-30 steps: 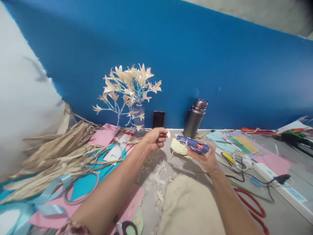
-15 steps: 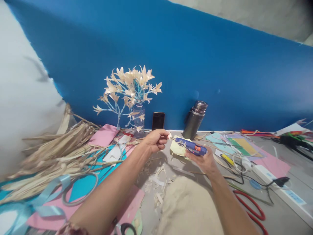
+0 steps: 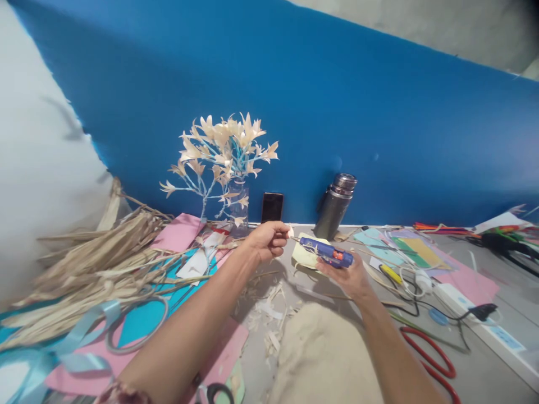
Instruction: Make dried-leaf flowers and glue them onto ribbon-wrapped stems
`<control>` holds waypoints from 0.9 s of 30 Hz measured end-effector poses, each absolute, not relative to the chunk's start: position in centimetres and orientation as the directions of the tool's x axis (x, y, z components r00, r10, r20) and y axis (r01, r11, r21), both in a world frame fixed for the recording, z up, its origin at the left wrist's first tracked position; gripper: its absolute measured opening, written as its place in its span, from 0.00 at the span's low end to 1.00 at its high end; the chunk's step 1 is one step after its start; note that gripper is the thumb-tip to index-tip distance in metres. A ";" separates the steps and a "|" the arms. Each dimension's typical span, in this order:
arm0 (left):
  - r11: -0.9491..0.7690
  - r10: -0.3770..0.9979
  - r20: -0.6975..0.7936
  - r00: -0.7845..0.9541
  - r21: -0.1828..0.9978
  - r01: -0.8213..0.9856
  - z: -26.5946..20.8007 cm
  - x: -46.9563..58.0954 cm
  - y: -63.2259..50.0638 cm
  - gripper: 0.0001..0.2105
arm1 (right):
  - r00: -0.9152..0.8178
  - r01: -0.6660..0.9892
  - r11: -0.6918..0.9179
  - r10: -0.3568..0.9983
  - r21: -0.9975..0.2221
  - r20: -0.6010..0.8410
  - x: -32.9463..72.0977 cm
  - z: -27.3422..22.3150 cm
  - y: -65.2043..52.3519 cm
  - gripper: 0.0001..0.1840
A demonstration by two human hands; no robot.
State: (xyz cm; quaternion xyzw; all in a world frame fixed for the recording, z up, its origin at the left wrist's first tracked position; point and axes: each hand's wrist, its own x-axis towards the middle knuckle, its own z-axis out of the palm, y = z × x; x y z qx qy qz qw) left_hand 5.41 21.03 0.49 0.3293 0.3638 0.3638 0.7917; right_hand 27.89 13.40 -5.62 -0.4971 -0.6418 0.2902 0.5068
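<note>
My left hand [image 3: 270,241] is closed in a pinch on a small pale petal [image 3: 291,232] in front of the blue wall. The nozzle of a blue glue gun [image 3: 326,251] points left and reaches up to the petal; whether it touches I cannot tell. My right hand [image 3: 343,273] is wrapped around the glue gun from below. Behind my left hand, a clear bottle [image 3: 239,193] holds a bunch of cream artificial flowers [image 3: 227,137] on light-blue stems. A pale yellow paper [image 3: 305,257] lies under the glue gun.
A dark thermos [image 3: 336,206] and a phone [image 3: 272,207] stand against the wall. Dried husks [image 3: 105,247] and blue ribbon [image 3: 80,342] cover the left. A white power strip [image 3: 484,331], cables and red-handled scissors [image 3: 429,353] lie at right. Black-handled scissors [image 3: 219,393] sit in front.
My right hand and the glue gun have shifted very slightly left. My left hand keeps its pinch on the petal, almost still.
</note>
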 end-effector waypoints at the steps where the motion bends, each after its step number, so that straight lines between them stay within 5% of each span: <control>1: 0.515 0.819 -0.332 0.468 0.786 -0.343 0.5 5.3 21.1 0.08 | 0.004 0.370 0.327 0.935 -0.869 0.354 27.8 -5.4 13.4 0.16; 6: 0.481 0.841 -0.287 0.458 0.784 -0.392 1.0 4.4 21.5 0.10 | 0.062 0.588 0.220 0.947 -0.779 0.314 28.2 -4.9 13.9 0.20; 10: 0.488 0.826 -0.272 0.493 0.783 -0.386 1.4 4.2 21.1 0.09 | 0.073 0.838 0.092 0.958 -0.538 0.277 28.6 -5.1 14.6 0.18; 16: 0.488 0.805 -0.235 0.545 0.785 -0.381 1.7 4.5 20.6 0.11 | -0.077 0.929 0.121 0.988 -0.349 0.137 29.2 -5.5 14.9 0.13; 23: 0.418 0.830 -0.202 0.519 0.842 -0.341 2.1 4.7 20.0 0.07 | -0.137 0.913 0.156 0.988 -0.376 0.078 29.9 -4.9 14.3 0.12; 27: 0.392 0.861 -0.253 0.442 0.883 -0.259 0.9 5.3 20.5 0.07 | -0.043 0.836 0.087 0.995 -0.542 0.094 30.3 -4.7 14.3 0.16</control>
